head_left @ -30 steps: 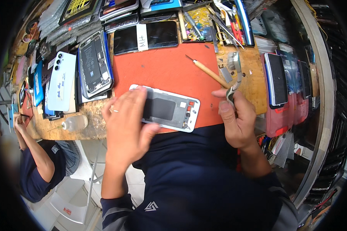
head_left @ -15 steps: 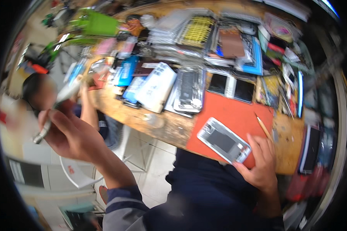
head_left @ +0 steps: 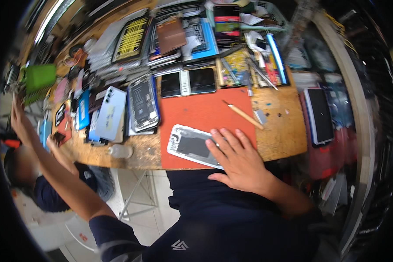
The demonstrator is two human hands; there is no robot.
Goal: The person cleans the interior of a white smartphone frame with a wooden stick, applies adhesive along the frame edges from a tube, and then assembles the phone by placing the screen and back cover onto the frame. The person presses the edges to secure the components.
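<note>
In the head view, lays the right hand loosely on the white phone frame, palm down and fingers spread, covering the right end without clasping it. Stretches the left hand far out past the left end of the wooden tabletop, beside a green basket. Cannot tell, so near the dark rim, whether anything is gripped there. Has the phone frame lying flat and slightly aslant on the orange-red mat, at the mat's near edge and close to its left edge, with the dark grey middle panel facing up. Shows a wooden-handled tool slanting across the mat's right edge, with a small grey plate just beside it. Carries two dark phones joined by a white strip along the mat's far edge. Leans an opened phone on other pieces at the mat's left edge, with a pale blue phone further left. Places a clear bottle on its side by the tabletop's near edge. Holds yellow bits and tools in a tray toward the tabletop's far right corner. Seats a co-worker beyond the tabletop's left end
</note>
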